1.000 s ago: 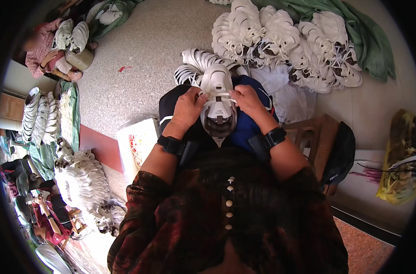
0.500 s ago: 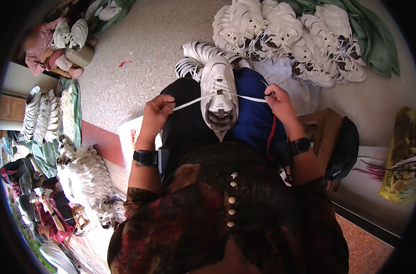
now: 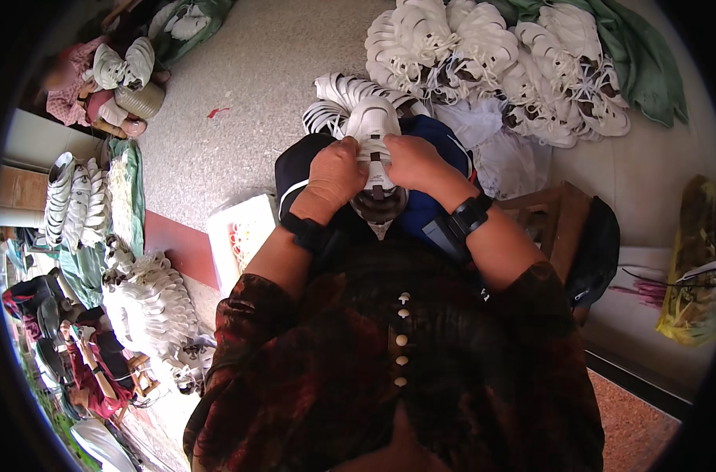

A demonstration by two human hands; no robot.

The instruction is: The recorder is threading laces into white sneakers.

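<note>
A white shoe upper (image 3: 372, 116) lies toe-away over my lap between my knees, its dark-lined heel opening (image 3: 379, 206) towards me. My left hand (image 3: 336, 171) is closed at the left side of its eyelets, thumb and fingers pinched in. On the opposite side my right hand (image 3: 417, 163) grips in the same way, close to the tongue. Both sets of fingertips are partly hidden against the upper. A length of white shoelace (image 3: 292, 193) hangs over my left knee; another stretch shows beyond my right hand.
Nested white uppers (image 3: 350, 90) sit just past my knees. Larger piles of uppers (image 3: 452, 47) lie far right beside green cloth (image 3: 649, 71). More uppers (image 3: 149, 303) stand at left. A wooden stool (image 3: 558, 212) is at my right. Another person (image 3: 79, 86) sits far left.
Both hands have come inward from holding the lace stretched out sideways to gripping the shoe upper beside its eyelets. The lace now droops over my knees.
</note>
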